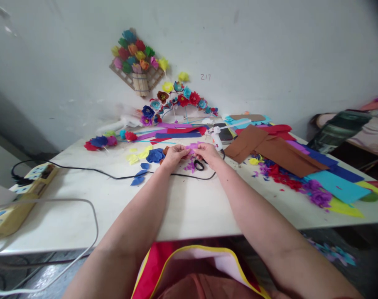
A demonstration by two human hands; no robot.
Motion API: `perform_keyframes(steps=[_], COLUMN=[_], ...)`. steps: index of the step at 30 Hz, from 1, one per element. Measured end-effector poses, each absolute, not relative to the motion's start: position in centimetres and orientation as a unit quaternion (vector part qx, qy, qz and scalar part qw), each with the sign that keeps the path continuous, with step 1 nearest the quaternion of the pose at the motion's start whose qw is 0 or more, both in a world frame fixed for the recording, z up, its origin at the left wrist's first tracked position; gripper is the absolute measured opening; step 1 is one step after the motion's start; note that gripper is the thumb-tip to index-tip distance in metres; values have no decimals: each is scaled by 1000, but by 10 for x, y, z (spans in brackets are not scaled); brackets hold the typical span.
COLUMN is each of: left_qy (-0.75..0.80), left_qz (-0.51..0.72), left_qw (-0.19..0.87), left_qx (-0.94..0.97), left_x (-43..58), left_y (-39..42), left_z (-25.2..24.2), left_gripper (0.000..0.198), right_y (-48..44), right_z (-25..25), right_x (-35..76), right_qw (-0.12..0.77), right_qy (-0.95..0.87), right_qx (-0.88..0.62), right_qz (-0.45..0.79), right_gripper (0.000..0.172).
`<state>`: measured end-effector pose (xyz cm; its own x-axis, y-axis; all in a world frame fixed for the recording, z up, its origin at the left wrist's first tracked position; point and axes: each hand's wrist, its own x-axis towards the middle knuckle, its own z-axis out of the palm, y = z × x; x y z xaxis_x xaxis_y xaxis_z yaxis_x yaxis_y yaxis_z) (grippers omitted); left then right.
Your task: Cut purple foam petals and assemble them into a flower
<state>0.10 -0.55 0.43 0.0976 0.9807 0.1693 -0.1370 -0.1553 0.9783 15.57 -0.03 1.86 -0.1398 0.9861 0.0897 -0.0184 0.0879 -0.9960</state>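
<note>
Between my two hands, over the middle of the table, is a small piece of purple paper [192, 146]. My left hand [175, 155] pinches its left end and my right hand [207, 153] pinches its right end. Just below my right hand lie black scissor handles [199, 165], beside purple scraps [190, 165]. Blue paper petals [155, 155] rest to the left of my left hand. A white glue gun [216, 137] stands behind my right hand.
A black cable [114, 177] crosses the white table [195, 207] from a power strip [36, 182] at the left. Brown paper sheets [288, 155] and colored scraps [282, 176] cover the right side. Paper flowers [182, 101] stand at the back.
</note>
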Motion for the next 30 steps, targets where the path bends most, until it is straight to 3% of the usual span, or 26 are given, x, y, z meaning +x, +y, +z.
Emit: perform_keyframes(steps=[18,30], left_qy=[339,335], left_qz=[548,560], left_qw=[589,596], left_qx=[488,468], left_x=[-2,-2], left_y=[-5,-8], left_z=[5,9], left_gripper=[34,30], right_y=[-2,-3], right_z=[20,21], right_x=[160,162], right_qw=[488,487], right_qy=[-514,-508], right_qx=[-380,-357], right_qz=[594,615], right_gripper=[7,13])
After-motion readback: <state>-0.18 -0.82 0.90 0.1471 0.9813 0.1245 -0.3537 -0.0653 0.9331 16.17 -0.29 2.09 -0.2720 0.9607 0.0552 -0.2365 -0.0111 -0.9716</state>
